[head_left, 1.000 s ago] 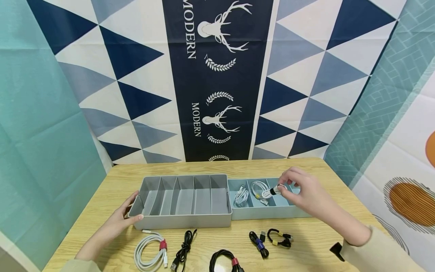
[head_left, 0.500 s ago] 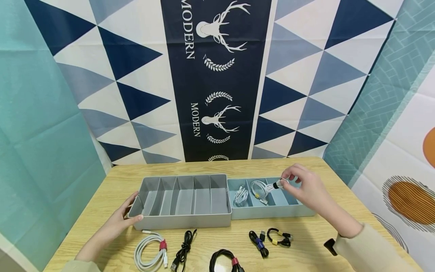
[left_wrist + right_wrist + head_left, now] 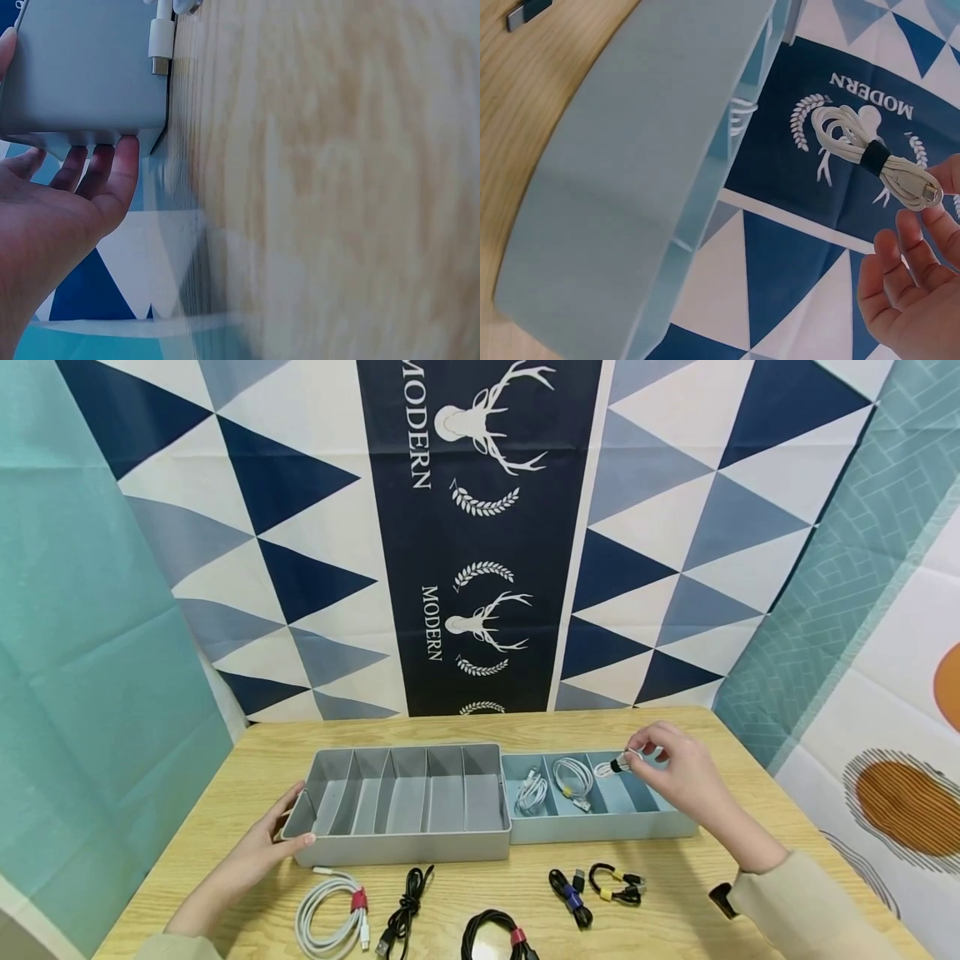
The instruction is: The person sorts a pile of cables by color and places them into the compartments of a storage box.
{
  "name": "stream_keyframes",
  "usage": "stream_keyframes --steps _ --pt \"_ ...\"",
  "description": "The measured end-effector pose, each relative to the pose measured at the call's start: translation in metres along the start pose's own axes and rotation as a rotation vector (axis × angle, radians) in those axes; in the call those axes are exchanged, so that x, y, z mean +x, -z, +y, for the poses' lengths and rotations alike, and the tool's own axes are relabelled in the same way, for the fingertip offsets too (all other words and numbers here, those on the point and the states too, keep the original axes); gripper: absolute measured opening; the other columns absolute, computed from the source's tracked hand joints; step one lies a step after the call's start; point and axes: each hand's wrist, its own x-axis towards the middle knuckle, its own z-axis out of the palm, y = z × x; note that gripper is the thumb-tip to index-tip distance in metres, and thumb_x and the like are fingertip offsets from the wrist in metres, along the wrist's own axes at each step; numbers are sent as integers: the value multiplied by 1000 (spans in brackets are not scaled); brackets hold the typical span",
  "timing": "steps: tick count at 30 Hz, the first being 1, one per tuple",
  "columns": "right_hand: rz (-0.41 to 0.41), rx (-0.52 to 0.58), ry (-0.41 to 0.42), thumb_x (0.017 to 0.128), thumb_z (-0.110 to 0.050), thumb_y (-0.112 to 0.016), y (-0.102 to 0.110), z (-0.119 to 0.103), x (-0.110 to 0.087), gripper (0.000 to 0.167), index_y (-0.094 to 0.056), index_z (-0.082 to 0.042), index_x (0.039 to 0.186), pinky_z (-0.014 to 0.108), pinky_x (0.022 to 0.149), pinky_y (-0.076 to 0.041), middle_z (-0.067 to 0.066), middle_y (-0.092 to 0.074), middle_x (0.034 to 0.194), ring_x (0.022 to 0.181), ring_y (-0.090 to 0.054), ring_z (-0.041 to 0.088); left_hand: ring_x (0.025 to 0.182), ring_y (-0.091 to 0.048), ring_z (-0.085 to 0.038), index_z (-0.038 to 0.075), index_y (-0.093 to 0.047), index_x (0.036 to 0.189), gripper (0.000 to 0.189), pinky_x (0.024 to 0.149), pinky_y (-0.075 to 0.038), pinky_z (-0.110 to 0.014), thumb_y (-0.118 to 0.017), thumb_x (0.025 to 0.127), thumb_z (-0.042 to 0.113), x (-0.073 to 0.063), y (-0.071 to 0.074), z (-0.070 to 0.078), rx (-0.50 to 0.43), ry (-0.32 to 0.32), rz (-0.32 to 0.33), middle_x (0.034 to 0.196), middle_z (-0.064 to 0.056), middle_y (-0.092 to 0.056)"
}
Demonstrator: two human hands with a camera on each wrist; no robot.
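Observation:
My left hand (image 3: 258,843) holds the near left corner of a grey divided box (image 3: 405,848). Its thumb lies on the front wall, and in the left wrist view its fingertips (image 3: 127,146) touch the end wall. Over the light blue divided box (image 3: 600,829), my right hand (image 3: 678,772) pinches a coiled white cable (image 3: 847,135) with a black strap, by its plug end. This coil hangs above a right-hand compartment. Two other white cables, one coil (image 3: 532,793) and another with a yellow tie (image 3: 573,781), lie in separate blue compartments.
In front of the boxes on the wooden table (image 3: 450,893) lie a white cable with a red tie (image 3: 330,914), a black cable (image 3: 408,906), a black coil with a red tie (image 3: 491,922), a purple-tied cable (image 3: 572,897) and a yellow-tied cable (image 3: 617,885).
My right hand has shifted slightly right with the white cable, whose loop has come away from above the yellow-tied coil's compartment. My left hand stays on the grey box.

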Motion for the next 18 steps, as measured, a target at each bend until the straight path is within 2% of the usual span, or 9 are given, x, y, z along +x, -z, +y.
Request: stream_keyframes --steps 11,18 --pt "-9 13 -43 80 -8 -72 -13 16 -3 10 -64 -15 81 26 60 -44 -3 -59 82 74 -52 17 135 -13 -55 17 -7 153 81 99 -27 -67 -61 92 20 0 1 0 -6 -2 -7 153 -28 -8" --pt "-6 12 -53 80 -8 -72 -24 29 -7 10 -64 -14 81 27 60 -44 0 -60 84 73 -52 18 135 -13 -54 16 -8 153 81 102 -26 -66 -61 92 22 0 2 -1 24 2 -2 153 -28 -9"
